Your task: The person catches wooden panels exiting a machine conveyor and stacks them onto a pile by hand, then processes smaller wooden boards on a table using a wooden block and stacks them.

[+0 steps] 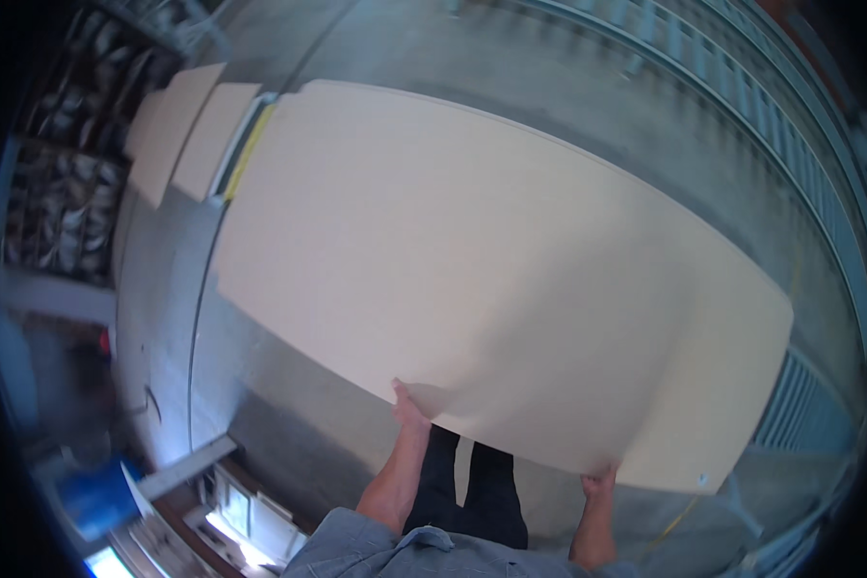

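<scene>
A large flat pale beige board point(453, 250) spreads across the middle of the view, long side toward me. My left hand point(408, 407) grips its near edge left of my legs, thumb on top and fingers hidden beneath. Farther right, my right hand point(600, 478) is closed on the same near edge, its fingers partly out of sight. A small sticker point(703, 479) sits near the board's near right corner. A soft shadow falls over the right half of the board.
Beyond the board's left end are a yellow-edged piece point(249, 154) and smaller beige panels point(212, 140). Metal railings point(742, 106) curve along the far right. Dark racks point(67, 212) stand at left. A blue container point(96, 496) and wooden pieces point(188, 511) lie at lower left, on a concrete floor point(289, 376).
</scene>
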Demonstrator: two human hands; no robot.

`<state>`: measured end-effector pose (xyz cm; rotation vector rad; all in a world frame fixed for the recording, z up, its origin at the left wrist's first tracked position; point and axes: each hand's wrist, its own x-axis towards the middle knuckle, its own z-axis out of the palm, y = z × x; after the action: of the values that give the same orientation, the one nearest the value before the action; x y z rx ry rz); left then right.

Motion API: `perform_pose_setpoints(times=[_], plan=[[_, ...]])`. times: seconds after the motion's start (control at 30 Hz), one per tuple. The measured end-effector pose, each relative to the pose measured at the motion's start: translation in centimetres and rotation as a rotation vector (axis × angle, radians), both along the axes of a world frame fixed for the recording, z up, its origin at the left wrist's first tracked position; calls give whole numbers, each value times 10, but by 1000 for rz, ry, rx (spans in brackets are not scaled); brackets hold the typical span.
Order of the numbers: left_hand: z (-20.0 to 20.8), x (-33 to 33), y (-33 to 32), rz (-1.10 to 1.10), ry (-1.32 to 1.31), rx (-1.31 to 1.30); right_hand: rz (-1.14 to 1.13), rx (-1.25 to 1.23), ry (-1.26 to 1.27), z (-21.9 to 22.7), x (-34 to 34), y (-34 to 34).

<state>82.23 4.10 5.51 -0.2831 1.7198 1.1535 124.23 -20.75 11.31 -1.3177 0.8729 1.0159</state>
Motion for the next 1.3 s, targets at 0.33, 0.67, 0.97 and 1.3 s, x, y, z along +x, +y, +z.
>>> perform_pose_setpoints(times=[0.33, 0.67, 0.97, 1.3], plan=[[23, -95, 37, -162, -481, 163, -170, -56, -173, -4, -72, 43], [51, -83, 41, -437, -466, -37, 5, -474, -136, -13, -132, -8], [64, -82, 64, -527, -382, -157, -271, -318, -120, -38, -138, 101], [86, -102, 40, -596, -289, -339, -272, -308, -56, -14, -129, 107]])
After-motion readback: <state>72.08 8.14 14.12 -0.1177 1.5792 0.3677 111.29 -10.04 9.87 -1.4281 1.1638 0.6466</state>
